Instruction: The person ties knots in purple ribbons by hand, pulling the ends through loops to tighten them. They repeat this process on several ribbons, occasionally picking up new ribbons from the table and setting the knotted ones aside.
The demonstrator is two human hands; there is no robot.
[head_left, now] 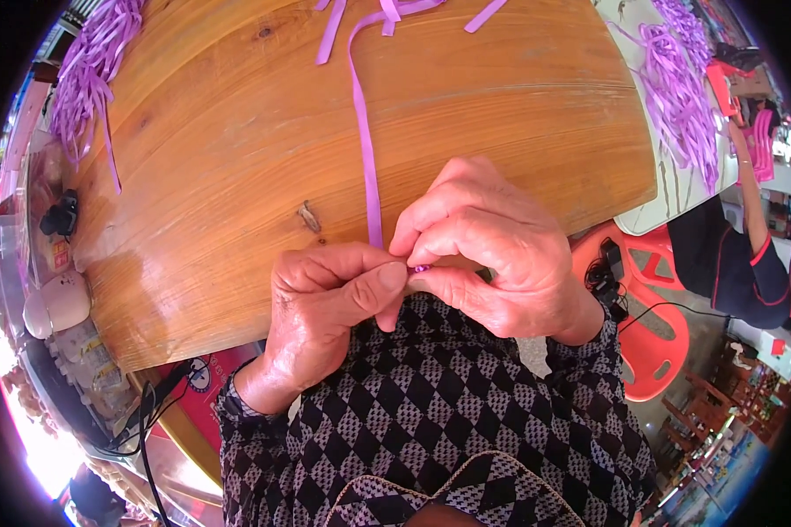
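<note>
A long purple ribbon [366, 149] runs from the far side of the wooden table down to my fingers at its near edge. My left hand [330, 294] pinches the ribbon's near end between thumb and forefinger. Against it, my right hand [492, 250] closes thumb and fingers on a small shiny purple bit at the same end. Both sets of fingertips touch, just over the table edge in front of my patterned top. My fingers mostly hide the worked end, so its exact form does not show.
The wooden table [211, 220] holds more ribbon ends at the far side and a purple ribbon bundle [97, 61] at far left. Another bundle [677, 97] lies on a white table at right. A red plastic stool [659, 347] and a person in dark clothes [721, 255] are at right.
</note>
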